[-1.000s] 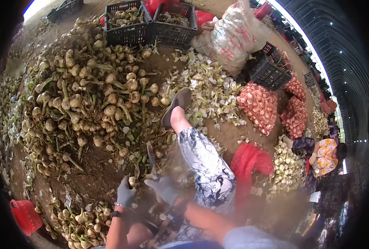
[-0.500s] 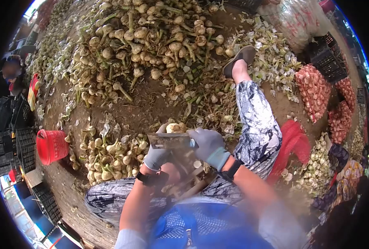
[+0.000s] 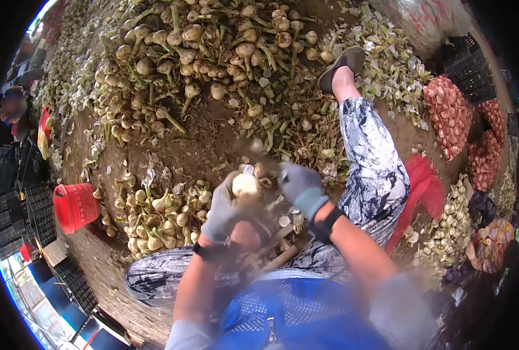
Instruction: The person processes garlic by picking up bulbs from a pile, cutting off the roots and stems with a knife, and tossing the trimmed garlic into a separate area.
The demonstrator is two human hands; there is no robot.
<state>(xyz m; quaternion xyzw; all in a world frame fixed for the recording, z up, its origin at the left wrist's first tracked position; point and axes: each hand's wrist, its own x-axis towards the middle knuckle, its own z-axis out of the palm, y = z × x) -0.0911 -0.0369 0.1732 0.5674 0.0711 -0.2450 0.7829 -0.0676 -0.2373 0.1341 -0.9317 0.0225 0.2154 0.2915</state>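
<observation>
In the middle of the view my left hand (image 3: 221,211), in a grey glove, is wrapped round a garlic bulb (image 3: 245,185) whose pale, bright face points up. A little to the right, my gloved right hand (image 3: 301,186) is closed on a broad-bladed knife (image 3: 259,153). The blade is smeared by motion and points up and left, away from the bulb. Just left of my left hand lies a pile of trimmed garlic bulbs (image 3: 160,219). Beyond my hands spreads a large heap of garlic with long stems (image 3: 195,49).
Stem and skin scraps (image 3: 306,125) litter the ground ahead. A red bucket (image 3: 76,208) stands at left, near stacked black crates (image 3: 38,213). To the right are a red mesh bag (image 3: 420,189), filled garlic sacks (image 3: 448,111) and more bulbs (image 3: 440,239). My leg (image 3: 370,151) stretches ahead.
The knife has swung from lying across the front of the bulb to up and beyond it. My right hand has shifted right, away from my left, and the bulb's pale face now shows.
</observation>
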